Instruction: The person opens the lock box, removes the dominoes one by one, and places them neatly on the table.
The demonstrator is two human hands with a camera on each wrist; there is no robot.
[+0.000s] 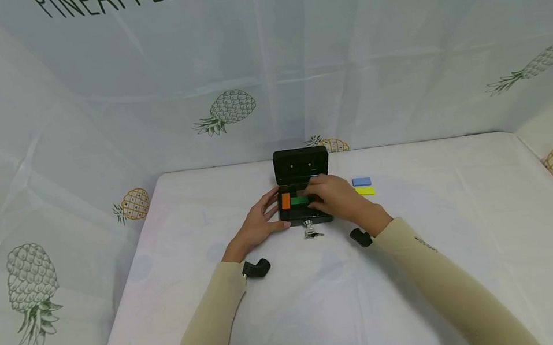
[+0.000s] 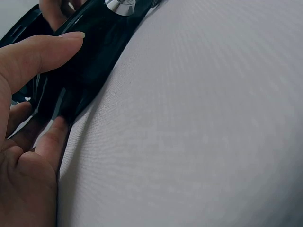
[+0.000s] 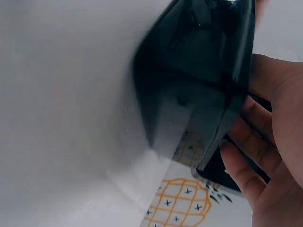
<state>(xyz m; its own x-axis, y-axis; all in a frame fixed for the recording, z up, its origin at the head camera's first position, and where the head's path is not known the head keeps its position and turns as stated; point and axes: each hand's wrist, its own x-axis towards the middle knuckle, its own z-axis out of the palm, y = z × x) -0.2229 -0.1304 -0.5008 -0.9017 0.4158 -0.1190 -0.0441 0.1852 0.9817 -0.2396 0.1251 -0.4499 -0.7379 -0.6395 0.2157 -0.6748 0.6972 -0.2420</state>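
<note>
A black cash box [image 1: 306, 220] stands on the table with its lid [image 1: 301, 163] raised at the back. Inside lie an orange block [image 1: 285, 201] on the left and a green block [image 1: 299, 200] beside it. My left hand [image 1: 256, 226] holds the box's left end, its thumb [image 2: 61, 49] against the front wall and its fingers along the side. My right hand [image 1: 334, 195] reaches in over the right wall, its fingertips at the green block's right end. The right wrist view shows its curled fingers [image 3: 246, 175], but the box wall hides their tips.
A lock with keys [image 1: 311, 233] hangs at the box's front. On the table just right of my right hand lie a blue block [image 1: 361, 181] and a yellow block [image 1: 365, 190]. A white pineapple-print curtain [image 1: 373, 66] rises behind the table's back edge.
</note>
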